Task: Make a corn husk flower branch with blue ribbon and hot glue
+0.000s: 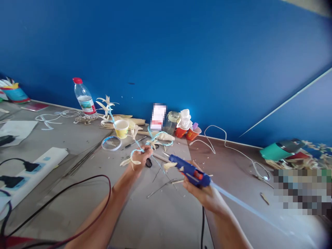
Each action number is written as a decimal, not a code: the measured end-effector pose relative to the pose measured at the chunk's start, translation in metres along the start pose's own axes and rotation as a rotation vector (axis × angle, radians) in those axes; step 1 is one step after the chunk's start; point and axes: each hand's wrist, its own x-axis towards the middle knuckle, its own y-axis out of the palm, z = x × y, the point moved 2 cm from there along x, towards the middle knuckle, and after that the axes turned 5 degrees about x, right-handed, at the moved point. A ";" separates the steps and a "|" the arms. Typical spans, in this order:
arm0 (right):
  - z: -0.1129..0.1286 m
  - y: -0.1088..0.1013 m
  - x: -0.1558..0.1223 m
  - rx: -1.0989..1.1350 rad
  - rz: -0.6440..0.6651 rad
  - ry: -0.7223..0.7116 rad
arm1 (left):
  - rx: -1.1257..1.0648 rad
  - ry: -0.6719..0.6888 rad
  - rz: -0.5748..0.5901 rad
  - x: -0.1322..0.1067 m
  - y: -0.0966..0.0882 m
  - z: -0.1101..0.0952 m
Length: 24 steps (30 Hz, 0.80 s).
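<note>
My left hand (142,155) is closed around light-blue wrapped stems (139,146) that branch out and carry pale, dried-husk flowers (131,161). In my right hand (201,192) is a blue hot glue gun (190,173), its nozzle pointing left towards the stems but apart from them. A long translucent glue stick (241,201) runs out of the gun's back end. One loose pale petal (169,166) shows beside the barrel. Thin dark wires (158,188) lie on the table below the two hands. The fingertips of my left hand partly hide the stems.
Behind stand a water bottle (85,100), a yellow paper cup (121,129) with a husk flower, a glass jar (172,121) and red cups (193,133). A tape roll (111,149) and pen (133,143) lie left. A power strip (38,176) and dark cord (77,185) occupy the left.
</note>
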 end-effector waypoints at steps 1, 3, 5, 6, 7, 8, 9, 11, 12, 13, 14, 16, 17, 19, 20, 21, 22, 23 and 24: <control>-0.002 0.009 0.005 -0.022 0.046 0.005 | 0.006 -0.003 -0.002 0.001 0.000 0.002; -0.010 0.021 0.014 -0.031 0.098 0.019 | 0.004 -0.020 0.007 0.003 -0.001 0.006; -0.020 0.026 0.020 -0.027 0.065 0.006 | 0.005 -0.044 0.020 0.003 -0.001 0.008; -0.024 0.026 0.022 -0.028 0.040 -0.006 | -0.015 -0.047 0.025 0.002 -0.001 0.007; -0.028 0.023 0.023 -0.024 0.014 -0.023 | -0.057 -0.043 0.036 0.001 0.000 0.004; -0.031 0.019 0.024 -0.016 -0.006 -0.040 | -0.116 -0.036 0.060 -0.001 0.000 0.001; -0.032 0.014 0.023 -0.010 -0.025 -0.049 | -0.195 -0.027 0.105 -0.003 0.001 -0.003; -0.030 -0.002 0.021 -0.047 -0.121 -0.070 | -0.314 -0.025 0.246 -0.008 0.003 -0.012; -0.026 -0.011 0.018 -0.080 -0.213 -0.093 | -0.338 -0.025 0.293 -0.010 0.004 -0.016; -0.021 -0.021 0.015 -0.111 -0.311 -0.116 | -0.352 -0.024 0.326 -0.012 0.004 -0.019; -0.015 -0.029 0.010 -0.113 -0.383 -0.135 | -0.359 -0.019 0.354 -0.014 0.004 -0.021; -0.006 -0.035 0.002 -0.014 -0.328 -0.109 | -0.364 -0.004 0.409 -0.018 0.005 -0.022; -0.003 -0.033 -0.001 0.058 -0.226 -0.066 | -0.367 0.003 0.446 -0.020 0.005 -0.022; 0.000 -0.019 -0.005 0.209 -0.047 0.026 | -0.380 0.026 0.533 -0.025 0.007 -0.022; 0.000 -0.009 -0.005 0.285 0.000 0.046 | -0.390 0.037 0.578 -0.028 0.008 -0.022; -0.001 0.001 -0.003 0.344 0.013 0.050 | -0.398 0.045 0.625 -0.032 0.008 -0.024; -0.003 0.010 0.000 0.377 0.000 0.048 | -0.404 0.047 0.670 -0.035 0.009 -0.027; -0.005 0.019 0.004 0.387 -0.032 0.049 | -0.407 0.035 0.708 -0.038 0.009 -0.029; -0.007 0.025 0.008 0.382 -0.064 0.055 | -0.410 0.013 0.739 -0.040 0.010 -0.031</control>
